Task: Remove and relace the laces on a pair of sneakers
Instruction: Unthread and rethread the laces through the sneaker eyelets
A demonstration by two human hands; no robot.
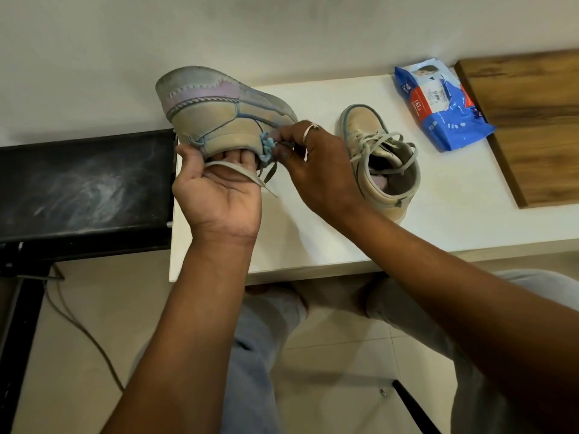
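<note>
left hand (216, 189) palm up, fingers curled, gripping | right hand (316, 170) knuckles up, fingertips pinching

The white table (316, 236) spread below my right hand (316, 170). A laced sneaker (380, 170) stood on it just right of that hand, and farther right lay a blue packet (438, 104) and a wooden board (532, 126).

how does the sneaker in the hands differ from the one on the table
The held sneaker is lifted and tipped on its side, gripped by the left hand; the other sneaker stands upright on the table. The held sneaker's lace hangs loose, pinched by the right hand; the other sneaker's is threaded across its front. Both are beige, blue-trimmed.
</note>
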